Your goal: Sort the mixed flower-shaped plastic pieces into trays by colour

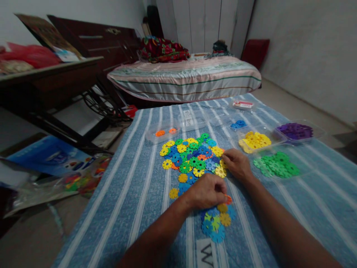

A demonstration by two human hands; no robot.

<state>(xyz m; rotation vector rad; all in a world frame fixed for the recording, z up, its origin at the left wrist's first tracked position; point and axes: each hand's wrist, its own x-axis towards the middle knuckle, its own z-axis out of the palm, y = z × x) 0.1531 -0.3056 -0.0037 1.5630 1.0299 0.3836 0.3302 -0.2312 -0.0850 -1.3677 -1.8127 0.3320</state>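
A mixed pile of flower-shaped plastic discs [195, 163] in yellow, green, blue and orange lies on the striped cloth. My left hand [208, 191] is closed in front of the pile, pinching an orange flower disc [228, 199] that sticks out past its fingers. Below that hand lies a smaller cluster of blue and yellow discs [217, 233]. My right hand [237, 163] is at the pile's right edge, fingers drawn together beside yellow discs [220, 171]. A bit of orange shows near its fingertips, but what they grip is hidden.
Clear trays stand beyond the pile, holding orange discs [160, 133], blue discs [238, 124], yellow discs [255, 141], purple discs [295, 131] and green discs [279, 164]. A bed [184, 80] is behind the table, a wooden desk [50, 78] to the left.
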